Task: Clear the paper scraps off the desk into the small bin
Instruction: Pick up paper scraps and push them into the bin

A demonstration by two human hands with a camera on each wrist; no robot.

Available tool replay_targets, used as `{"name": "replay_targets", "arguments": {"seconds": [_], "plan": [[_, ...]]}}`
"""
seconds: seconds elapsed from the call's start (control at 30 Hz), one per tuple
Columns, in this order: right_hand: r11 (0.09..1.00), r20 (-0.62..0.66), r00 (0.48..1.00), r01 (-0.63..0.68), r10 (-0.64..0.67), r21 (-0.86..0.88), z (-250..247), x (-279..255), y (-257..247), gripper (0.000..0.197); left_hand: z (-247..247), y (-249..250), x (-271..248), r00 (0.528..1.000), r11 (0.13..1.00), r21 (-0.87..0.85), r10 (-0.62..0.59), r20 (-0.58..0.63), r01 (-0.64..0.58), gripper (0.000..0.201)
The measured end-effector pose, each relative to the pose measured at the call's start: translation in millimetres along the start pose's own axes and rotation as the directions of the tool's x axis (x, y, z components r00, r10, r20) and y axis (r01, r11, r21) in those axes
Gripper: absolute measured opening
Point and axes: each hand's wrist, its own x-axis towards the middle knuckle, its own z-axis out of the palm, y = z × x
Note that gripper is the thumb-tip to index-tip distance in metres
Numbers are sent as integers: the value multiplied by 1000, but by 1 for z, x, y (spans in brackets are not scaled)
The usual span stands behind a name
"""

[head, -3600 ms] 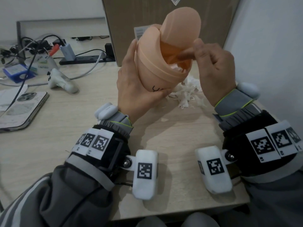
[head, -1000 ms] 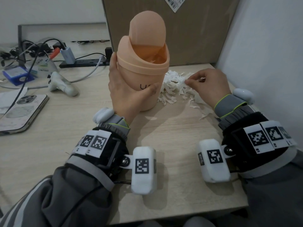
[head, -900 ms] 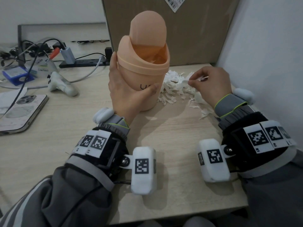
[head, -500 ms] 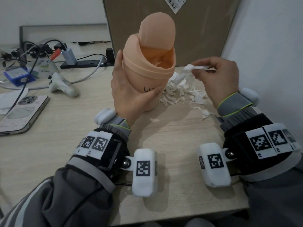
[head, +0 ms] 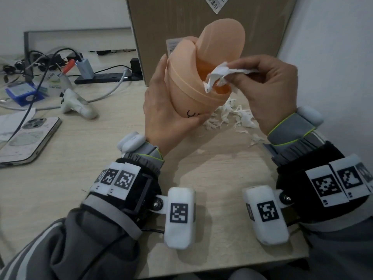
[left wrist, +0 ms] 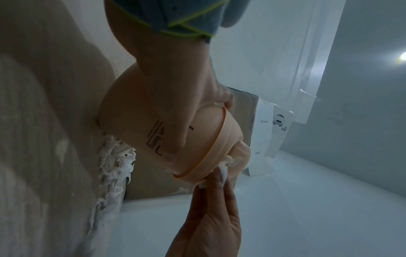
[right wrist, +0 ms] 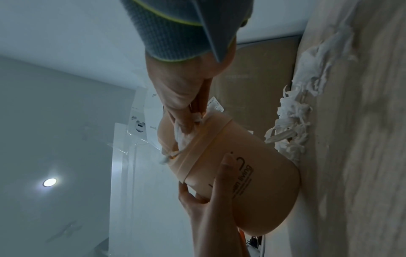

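Much of bin (head: 189, 81) hidden by left hand (head: 163, 116).

Bin (head: 193, 77): peach, black lettering. Paper scraps (head: 228, 116): white. Table (head: 101, 158): pale woodgrain. Box (head: 201, 21): brown cardboard. Wrist markers (head: 178, 213): black-and-white squares. Sleeves (head: 80, 245): grey, striped.

One small bin (head: 193, 81). Two hands: left (head: 167, 116), right (head: 268, 89). One scrap pile (head: 232, 116) near the desk's (head: 101, 158) far right corner. One cardboard box (head: 201, 17), one phone (head: 26, 138), one white controller (head: 78, 106).
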Motion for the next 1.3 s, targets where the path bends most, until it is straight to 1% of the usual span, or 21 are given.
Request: {"name": "replay_targets", "arguments": {"seconds": [0.1,0.2,0.23,0.3,0.37,0.43,0.5,0.57,0.63,0.7,0.73,0.77,0.83,0.9,0.97,1.0,1.03,1.13,1.2,1.23,1.3], "plan": [[992,141,990,13,6,-129,0,-2,2,15,1,-1,1,999,999,6,38,11,-38,130],[933,309,950,156,-52,-323,0,-4,7,13,1,0,1,997,996,49,72,1,-72,128],[906,355,934,190,-48,-377,1,-4,7,21,1,0,1,997,996,54,73,-3,-73,128],[876,396,918,178,16,-448,4,-6,5,37,1,0,1,998,996,61,63,-9,-62,128],[915,353,936,146,-5,-375,4,-7,3,41,1,0,0,999,998,50,49,-8,-49,129],[952,210,973,153,-98,-266,1,-7,3,40,1,1,-1,1000,999,31,20,-12,-20,129],[969,82,987,149,-135,-196,-2,-4,3,45,-1,3,-1,1000,1000,26,-9,-21,9,130],[976,85,984,165,-154,-140,-3,-5,2,47,-1,3,-1,1000,1000,26,-15,-26,15,130],[965,186,965,216,-187,-146,-1,-8,3,44,-1,4,-1,1000,1000,26,-15,-26,16,130],[964,325,933,212,-152,-157,3,-10,3,49,-1,6,-2,1000,999,35,-24,-20,25,129],[966,382,917,191,-113,-173,5,-10,4,58,-1,6,-2,1000,999,43,-22,-18,23,128],[963,425,902,173,-71,-206,6,-11,5,65,-1,7,-2,1000,999,48,-10,-15,11,128],[928,494,869,164,25,-335,6,-12,5,69,-1,6,-3,999,998,61,34,-4,-34,126],[881,549,829,182,101,-437,4,-14,6,62,0,5,-2,997,993,89,76,17,-77,123],[877,574,812,197,105,-439,3,-14,3,45,1,5,0,995,990,100,96,22,-98,119],[887,564,820,187,95,-421,4,-14,1,41,1,4,0,995,991,95,95,13,-96,119],[901,530,845,173,71,-397,4,-14,2,44,1,4,-1,996,992,90,88,2,-88,120],[935,300,952,161,-63,-317,1,-11,-2,61,-1,5,-2,999,996,80,39,-3,-39,126],[947,201,972,175,-122,-270,-1,-11,-2,66,-2,7,-3,1000,997,76,20,-5,-20,128],[947,202,971,178,-126,-268,-1,-11,-2,67,-2,8,-3,1000,997,76,17,-5,-17,128],[935,304,950,170,-71,-312,2,-11,0,72,-2,8,-3,1000,997,75,23,-1,-23,128]]}}
